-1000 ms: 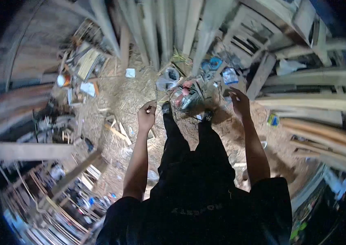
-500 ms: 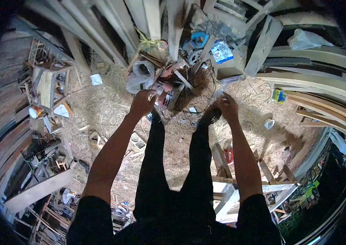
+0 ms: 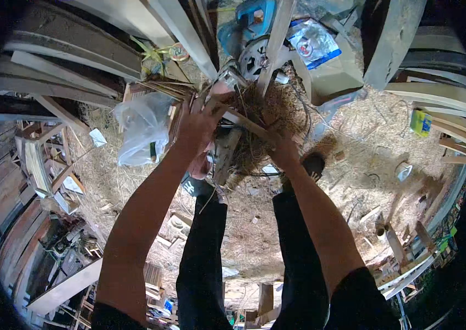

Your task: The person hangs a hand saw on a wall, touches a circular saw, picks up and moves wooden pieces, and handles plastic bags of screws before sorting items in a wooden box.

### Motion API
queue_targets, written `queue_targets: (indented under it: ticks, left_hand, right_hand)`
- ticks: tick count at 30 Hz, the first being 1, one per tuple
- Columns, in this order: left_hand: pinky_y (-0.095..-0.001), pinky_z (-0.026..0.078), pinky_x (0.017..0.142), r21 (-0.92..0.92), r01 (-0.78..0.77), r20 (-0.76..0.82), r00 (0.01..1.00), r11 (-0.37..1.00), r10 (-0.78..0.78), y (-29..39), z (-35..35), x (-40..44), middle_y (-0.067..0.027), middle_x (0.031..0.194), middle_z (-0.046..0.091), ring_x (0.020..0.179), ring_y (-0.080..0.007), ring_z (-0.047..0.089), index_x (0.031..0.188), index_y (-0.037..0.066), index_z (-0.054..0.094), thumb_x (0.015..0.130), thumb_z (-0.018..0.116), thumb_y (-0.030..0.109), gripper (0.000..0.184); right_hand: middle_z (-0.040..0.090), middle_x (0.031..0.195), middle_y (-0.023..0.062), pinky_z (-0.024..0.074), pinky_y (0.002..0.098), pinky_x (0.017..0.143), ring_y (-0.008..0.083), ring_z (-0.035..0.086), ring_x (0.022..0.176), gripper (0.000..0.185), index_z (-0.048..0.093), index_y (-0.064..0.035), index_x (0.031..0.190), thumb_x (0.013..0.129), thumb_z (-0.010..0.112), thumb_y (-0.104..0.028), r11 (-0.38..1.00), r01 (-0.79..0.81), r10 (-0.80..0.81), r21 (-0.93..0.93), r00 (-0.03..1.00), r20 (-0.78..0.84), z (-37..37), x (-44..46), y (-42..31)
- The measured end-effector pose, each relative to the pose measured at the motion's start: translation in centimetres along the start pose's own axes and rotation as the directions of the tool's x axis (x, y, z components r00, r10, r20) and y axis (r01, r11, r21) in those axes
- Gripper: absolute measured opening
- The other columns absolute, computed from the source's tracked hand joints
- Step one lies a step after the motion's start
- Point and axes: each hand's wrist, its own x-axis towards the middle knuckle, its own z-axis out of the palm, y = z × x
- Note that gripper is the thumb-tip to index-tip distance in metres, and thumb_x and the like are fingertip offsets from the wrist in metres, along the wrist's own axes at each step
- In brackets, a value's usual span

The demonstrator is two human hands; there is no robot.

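My left hand (image 3: 195,125) reaches into a cluttered pile, its fingers spread beside the upper end of a wooden strip (image 3: 246,123); whether they touch it is unclear. Around the strip's lower end my right hand (image 3: 283,149) is closed. Dry brown fibres and twigs (image 3: 249,151) lie beneath the strip. Just above the hands sits a blue circular saw (image 3: 255,55), partly covered by an upright board (image 3: 277,47). A clear plastic bag (image 3: 144,124) rests left of my left hand.
A blue-and-silver packet (image 3: 314,43) lies on a cardboard box (image 3: 336,82) at the upper right. Long planks (image 3: 442,96) are stacked on the right. Straw and shavings cover the floor (image 3: 244,236). A yellow-green packet (image 3: 420,122) sits near the right planks.
My view has moved closer to the pile. Both hands have reached forward and drawn together over it; the right one has taken hold of the wooden strip.
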Motion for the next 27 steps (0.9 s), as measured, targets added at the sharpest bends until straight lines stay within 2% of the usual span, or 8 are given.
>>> queue_targets:
  ticks: [2, 3, 10, 13, 15, 18, 25, 27]
  left_hand:
    - [-0.0567, 0.037, 0.109, 0.063, 0.030, 0.066, 0.997, 0.998, -0.034, 0.4, 0.6, 0.3, -0.0101, 0.141, 0.051, 0.132, -0.0386, 0.046, 0.139, 0.020, 0.059, 0.078, 0.070, 0.023, 0.062]
    - [-0.0567, 0.037, 0.109, 0.066, 0.024, 0.068, 0.997, 0.998, -0.028, 0.4, 0.5, 0.7, -0.0101, 0.141, 0.051, 0.132, -0.0386, 0.046, 0.139, 0.020, 0.059, 0.078, 0.070, 0.023, 0.062]
    - [-0.0507, 0.042, 0.102, 0.049, -0.048, 0.036, 0.998, 0.998, 0.047, -0.6, 1.9, 1.8, -0.0091, 0.127, 0.058, 0.120, -0.0349, 0.052, 0.132, 0.016, 0.063, 0.078, 0.067, 0.026, 0.055]
    - [-0.0494, 0.043, 0.097, -0.009, -0.099, -0.043, 0.994, 0.995, 0.099, -0.8, 0.7, 0.7, -0.0085, 0.111, 0.061, 0.110, -0.0344, 0.054, 0.121, 0.016, 0.070, 0.078, 0.067, 0.017, 0.044]
    - [-0.0502, 0.042, 0.098, -0.044, -0.084, -0.032, 0.996, 0.995, 0.083, -0.5, -1.2, -0.6, -0.0085, 0.111, 0.061, 0.112, -0.0342, 0.054, 0.122, 0.016, 0.070, 0.077, 0.069, 0.016, 0.045]
    - [-0.0468, 0.043, 0.095, -0.003, -0.092, -0.125, 0.988, 0.996, 0.091, 0.7, -4.3, -0.4, -0.0026, 0.107, 0.064, 0.108, -0.0302, 0.056, 0.123, 0.016, 0.069, 0.074, 0.074, 0.019, 0.050]
    - [-0.0565, 0.041, 0.100, -0.061, -0.057, -0.224, 0.974, 0.996, 0.042, 3.7, -9.2, 9.9, -0.0073, 0.116, 0.068, 0.116, -0.0348, 0.057, 0.123, 0.018, 0.070, 0.087, 0.074, 0.023, 0.037]
    - [-0.0552, 0.042, 0.100, 0.000, -0.093, -0.327, 0.941, 0.996, 0.088, 4.1, -11.2, 14.5, -0.0049, 0.121, 0.069, 0.120, -0.0329, 0.056, 0.124, 0.016, 0.070, 0.085, 0.072, 0.017, 0.038]
  right_hand:
    - [0.042, 0.147, 0.0277, 0.0515, 0.0548, 0.098, 0.0479, 0.055, 0.123, 0.073, 0.045, -0.0061, 0.149, 0.085, 0.076, -0.023, 0.995, 0.072, -0.074, -0.073, 0.997, -0.026, 2.7, 0.9, 0.7]
    - [0.045, 0.145, 0.0260, 0.0513, 0.0524, 0.099, 0.0465, 0.055, 0.124, 0.074, 0.042, -0.0062, 0.150, 0.085, 0.074, -0.020, 0.982, 0.163, -0.181, -0.093, 0.955, -0.235, 4.3, 1.1, 0.8]
    - [0.051, 0.141, 0.0240, 0.0505, 0.0516, 0.100, 0.0463, 0.055, 0.123, 0.059, 0.053, -0.0050, 0.141, 0.086, 0.072, -0.016, 0.989, 0.067, -0.081, -0.135, 0.992, -0.100, 6.9, 2.3, 4.4]
    - [0.055, 0.138, 0.0236, 0.0497, 0.0527, 0.100, 0.0434, 0.056, 0.124, 0.052, 0.060, -0.0058, 0.136, 0.087, 0.073, -0.017, 0.994, 0.093, -0.084, 0.056, 0.986, -0.145, 3.8, 0.7, 4.0]
    - [0.058, 0.135, 0.0204, 0.0469, 0.0527, 0.103, 0.0419, 0.057, 0.121, 0.048, 0.062, -0.0067, 0.133, 0.088, 0.073, -0.017, 0.948, 0.281, -0.317, -0.148, 0.852, -0.417, 2.0, -1.3, 3.8]
    - [0.060, 0.132, 0.0173, 0.0421, 0.0526, 0.108, 0.0440, 0.057, 0.119, 0.047, 0.063, -0.0055, 0.131, 0.086, 0.073, -0.015, 0.974, 0.200, -0.163, 0.104, 0.944, -0.286, -2.2, -3.6, 4.7]
    - [0.065, 0.123, 0.0154, 0.0376, 0.0528, 0.110, 0.0375, 0.058, 0.117, 0.039, 0.064, -0.0095, 0.126, 0.087, 0.069, -0.009, 0.963, 0.173, -0.263, -0.207, 0.776, -0.574, -17.0, -0.9, 8.5]
    - [0.063, 0.129, 0.0136, 0.0363, 0.0550, 0.109, 0.0346, 0.055, 0.123, 0.036, 0.062, -0.0123, 0.131, 0.095, 0.064, -0.019, 0.960, -0.019, -0.165, -0.281, 0.769, -0.617, -19.7, 2.6, 9.9]
